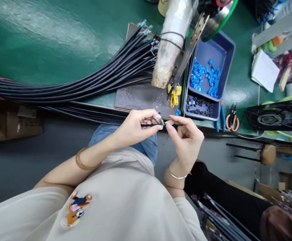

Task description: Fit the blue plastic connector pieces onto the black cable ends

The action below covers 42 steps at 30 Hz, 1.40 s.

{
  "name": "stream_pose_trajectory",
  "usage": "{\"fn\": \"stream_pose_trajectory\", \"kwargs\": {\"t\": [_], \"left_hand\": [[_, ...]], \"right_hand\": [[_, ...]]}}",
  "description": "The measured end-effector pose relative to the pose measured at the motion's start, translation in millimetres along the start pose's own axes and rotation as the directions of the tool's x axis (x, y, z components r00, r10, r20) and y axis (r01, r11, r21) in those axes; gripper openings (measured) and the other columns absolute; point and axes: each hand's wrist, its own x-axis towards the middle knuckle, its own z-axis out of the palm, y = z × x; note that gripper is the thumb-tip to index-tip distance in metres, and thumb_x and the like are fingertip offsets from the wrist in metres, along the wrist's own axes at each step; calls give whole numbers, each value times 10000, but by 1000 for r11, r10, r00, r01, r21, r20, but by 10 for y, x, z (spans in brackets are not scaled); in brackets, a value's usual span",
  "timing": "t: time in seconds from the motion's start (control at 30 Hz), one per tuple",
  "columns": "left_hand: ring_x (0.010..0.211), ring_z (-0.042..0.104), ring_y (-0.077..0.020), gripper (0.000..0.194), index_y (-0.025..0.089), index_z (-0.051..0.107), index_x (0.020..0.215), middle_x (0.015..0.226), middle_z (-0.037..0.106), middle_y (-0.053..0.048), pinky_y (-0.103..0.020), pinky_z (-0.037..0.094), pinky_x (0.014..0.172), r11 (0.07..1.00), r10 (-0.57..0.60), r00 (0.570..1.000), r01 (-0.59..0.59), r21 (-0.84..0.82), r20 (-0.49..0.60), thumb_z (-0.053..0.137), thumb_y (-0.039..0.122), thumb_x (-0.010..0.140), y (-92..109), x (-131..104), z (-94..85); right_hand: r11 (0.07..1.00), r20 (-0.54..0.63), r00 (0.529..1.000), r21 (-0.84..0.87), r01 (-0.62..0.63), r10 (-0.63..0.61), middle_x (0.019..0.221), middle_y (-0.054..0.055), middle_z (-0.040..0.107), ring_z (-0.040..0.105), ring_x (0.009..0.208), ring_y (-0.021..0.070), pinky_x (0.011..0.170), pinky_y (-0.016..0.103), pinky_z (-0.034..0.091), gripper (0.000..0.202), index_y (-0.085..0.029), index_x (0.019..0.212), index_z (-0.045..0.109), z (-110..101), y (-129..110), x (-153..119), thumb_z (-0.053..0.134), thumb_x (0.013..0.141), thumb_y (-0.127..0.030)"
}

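Both hands meet at the table's front edge over a thin black cable (147, 125). My left hand (138, 125) pinches the cable, with white material at its thumb and index fingertips. My right hand (186, 134) is closed at the cable's end, thumb and index finger pressed together; the small piece between them is too small to make out. Just beyond lies a dark board (135, 97) with white crumbs, a yellow tool (174, 95) and a small blue connector (177, 112). A thick bundle of black cables (85, 88) stretches left, its stripped ends on the board.
Blue bins (227, 57) to the right hold blue connectors and small black parts. Near them are blue-handled pliers (222, 117), orange-handled cutters (232, 122) and a black fan (273, 115). A wrapped tube (171, 40) and metal arm overhang the board. A person's dark-clothed leg (221, 190) is at lower right.
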Motion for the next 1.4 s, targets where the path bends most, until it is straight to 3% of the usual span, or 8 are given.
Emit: {"fn": "stream_pose_trajectory", "kwargs": {"t": [0.13, 0.3, 0.37, 0.53, 0.8, 1.07, 1.27, 1.4], "left_hand": [[641, 652, -104, 161, 123, 721, 918, 742, 716, -41, -189, 529, 625, 990, -83, 960, 110, -87, 268, 728, 219, 789, 61, 3, -102], [668, 698, -149, 132, 142, 779, 890, 789, 769, -101, -215, 541, 617, 982, -33, 671, 158, -100, 741, 717, 233, 818, 179, 0, -225], [548, 633, -109, 96, 138, 750, 840, 653, 721, -65, -187, 486, 525, 956, -58, 720, 239, -169, 692, 718, 225, 816, 180, -6, -227], [363, 293, -7, 140, 161, 638, 842, 548, 590, 24, -165, 138, 359, 815, -236, 962, 274, -511, 140, 708, 281, 830, 69, -4, -188], [385, 293, -13, 199, 150, 595, 813, 587, 609, 2, -212, 125, 408, 779, -235, 968, 241, -579, 86, 726, 297, 784, 75, 35, -149], [382, 244, 1, 134, 152, 555, 768, 521, 554, 40, -185, 98, 405, 842, -240, 969, 235, -486, 54, 648, 230, 824, 37, 93, -65], [419, 357, -17, 163, 142, 555, 712, 501, 544, 38, -166, 215, 428, 919, -203, 979, 179, -351, -32, 641, 231, 819, 62, 130, -10], [451, 404, -35, 146, 141, 558, 689, 489, 503, 44, -173, 288, 464, 950, -187, 979, 160, -267, -79, 648, 196, 789, 91, 152, 21]], "right_hand": [[989, -281, 949, -40, 141, -147, 676, -33, 630, 523, 502, 85, 459, 241, 369, 136, -241, 989, 684, -246, -41, 13, 635, 868, -277], [955, -114, 993, -296, -11, -24, 715, -25, 666, 597, 552, 112, 534, 256, 465, 123, -224, 980, 601, -627, 54, 270, 620, 879, -291], [860, -94, 994, -510, -7, -48, 706, -20, 651, 611, 603, 123, 598, 273, 480, 102, -215, 839, 590, -693, 160, 448, 638, 861, -303], [724, 86, 981, -664, 188, -176, 752, -10, 647, 566, 651, 123, 697, 293, 450, 79, -209, 775, 581, -616, 440, 850, 618, 840, -234], [673, 141, 981, -713, 195, -135, 721, -3, 601, 519, 612, 126, 669, 300, 415, 111, -203, 708, 566, -572, 513, 968, 606, 807, -234], [854, -263, 934, -514, 78, -243, 743, 15, 642, 625, 655, 152, 601, 293, 488, 98, -197, 731, 580, -648, 447, 762, 665, 776, -215], [990, -220, 965, -7, 143, -141, 828, 1, 659, 691, 695, 135, 643, 302, 600, 208, -199, 725, 512, -305, 207, 381, 697, 805, -247], [951, -223, 925, -118, 286, -306, 836, -3, 677, 693, 762, 147, 680, 323, 606, 113, -220, 778, 621, 11, 60, 166, 717, 800, -164]]}}
